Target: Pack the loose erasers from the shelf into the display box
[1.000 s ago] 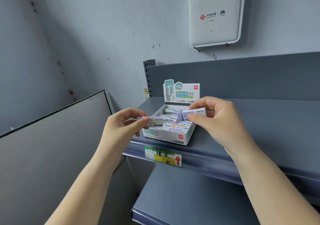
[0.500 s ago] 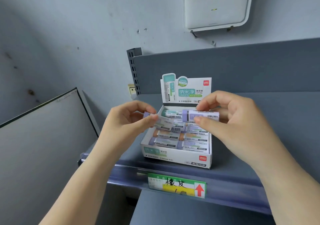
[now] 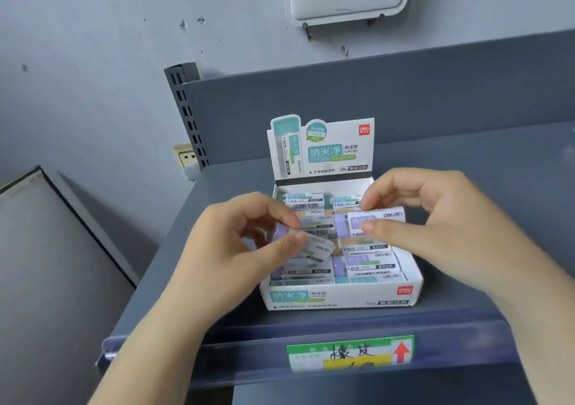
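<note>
Now both erasers sit lower over the display box (image 3: 339, 297), left hand (image 3: 236, 249) and right hand (image 3: 435, 227) still pinching one each

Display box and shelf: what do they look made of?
Display box: looks like thin printed card, matte white, with folded edges and an upright flap. Shelf: probably painted sheet metal, smooth grey, going by the slotted upright beside it; cannot confirm.

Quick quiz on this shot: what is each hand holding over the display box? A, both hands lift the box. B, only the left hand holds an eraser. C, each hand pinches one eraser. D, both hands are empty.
C: the left hand pinches a tilted eraser and the right hand pinches another eraser, both above the box, which sits on the shelf.
</note>
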